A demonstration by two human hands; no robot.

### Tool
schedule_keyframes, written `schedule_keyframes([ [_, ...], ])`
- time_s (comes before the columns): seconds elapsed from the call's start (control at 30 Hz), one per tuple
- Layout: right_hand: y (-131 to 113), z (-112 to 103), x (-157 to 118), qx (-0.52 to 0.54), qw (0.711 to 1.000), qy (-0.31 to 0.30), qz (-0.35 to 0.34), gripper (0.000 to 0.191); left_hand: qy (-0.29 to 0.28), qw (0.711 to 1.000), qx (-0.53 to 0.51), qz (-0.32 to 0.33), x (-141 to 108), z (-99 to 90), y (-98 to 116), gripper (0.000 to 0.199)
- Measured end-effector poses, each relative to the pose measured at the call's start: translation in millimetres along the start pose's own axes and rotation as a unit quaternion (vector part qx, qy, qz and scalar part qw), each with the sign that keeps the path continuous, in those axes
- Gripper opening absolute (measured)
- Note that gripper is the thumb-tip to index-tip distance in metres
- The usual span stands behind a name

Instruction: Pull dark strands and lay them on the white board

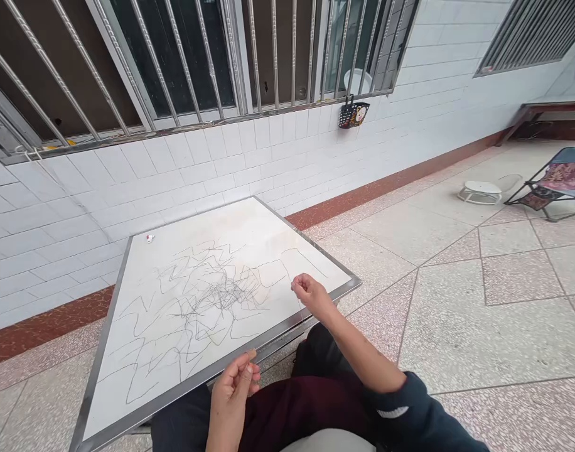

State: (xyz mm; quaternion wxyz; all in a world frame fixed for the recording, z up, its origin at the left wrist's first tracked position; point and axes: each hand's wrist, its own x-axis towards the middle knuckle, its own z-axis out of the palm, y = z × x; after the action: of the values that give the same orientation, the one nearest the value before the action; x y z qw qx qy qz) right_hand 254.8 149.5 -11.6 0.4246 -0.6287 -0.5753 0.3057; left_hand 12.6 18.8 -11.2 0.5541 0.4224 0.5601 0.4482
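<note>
Many thin dark wavy strands [226, 294] lie tangled across a white table with a metal rim [165, 411]. My right hand [309, 293] is closed in a pinch over the table's right part, beside a strand that runs near its fingertips; what it grips is too fine to make out. Low at the near edge, my left hand [238, 380] has its thumb pressed to the fingers, with a small tan tip showing at the index finger. Whether a strand is between those fingers cannot be seen.
A small red and white object [150, 238] lies at the table's far left corner. Behind stands a white tiled wall with barred windows and a hanging black basket [353, 115]. A white stool [479, 193] and a folding chair [563, 179] stand at the right.
</note>
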Motion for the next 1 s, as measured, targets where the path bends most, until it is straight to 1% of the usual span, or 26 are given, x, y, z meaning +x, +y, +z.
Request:
schedule_keyframes([
  [0.07,-21.9,15.8,-31.9,0.046,0.997,-0.052,-0.028,0.022,0.017,1.0,-0.008,0.021,-2.6,2.4,9.5,0.041],
  [0.13,-41.7,28.2,-64.1,0.152,0.979,-0.126,-0.053,0.018,0.029,0.998,-0.015,0.048,-6.1,4.7,20.7,0.038],
  [0.2,-57.5,35.3,-90.0,0.188,0.962,-0.19,-0.049,0.017,0.037,0.997,-0.035,0.062,-9.8,5.6,31.3,0.037],
  [0.3,-71.8,40.2,-112.6,0.205,0.943,-0.258,-0.035,0.019,0.056,0.991,-0.093,0.079,-14.7,3.6,41.2,0.036],
  [0.43,-78.9,46.7,-125.6,0.221,0.923,-0.315,-0.028,0.02,0.077,0.982,-0.149,0.086,-20.2,-1.1,42.3,0.032],
  [0.57,-84.2,52.5,-134.6,0.225,0.911,-0.343,-0.036,0.02,0.089,0.978,-0.167,0.094,-24.6,-3.7,39.6,0.024],
  [0.63,-87.4,55.1,-137.8,0.243,0.904,-0.35,-0.039,0.018,0.09,0.977,-0.167,0.096,-26.1,-4.4,39.1,0.022],
  [0.73,-89.1,60.8,-141.0,0.284,0.9,-0.329,-0.041,0.018,0.092,0.976,-0.174,0.094,-26.6,-4.9,38.1,0.022],
  [0.83,-85.3,67.8,-143.3,0.286,0.911,-0.292,-0.05,0.02,0.1,0.972,-0.193,0.093,-25.6,-5.8,35.8,0.023],
  [1.0,-77.2,74.4,-145.3,0.22,0.942,-0.246,-0.061,0.023,0.116,0.962,-0.226,0.101,-25.1,-8.4,32.3,0.021],
])
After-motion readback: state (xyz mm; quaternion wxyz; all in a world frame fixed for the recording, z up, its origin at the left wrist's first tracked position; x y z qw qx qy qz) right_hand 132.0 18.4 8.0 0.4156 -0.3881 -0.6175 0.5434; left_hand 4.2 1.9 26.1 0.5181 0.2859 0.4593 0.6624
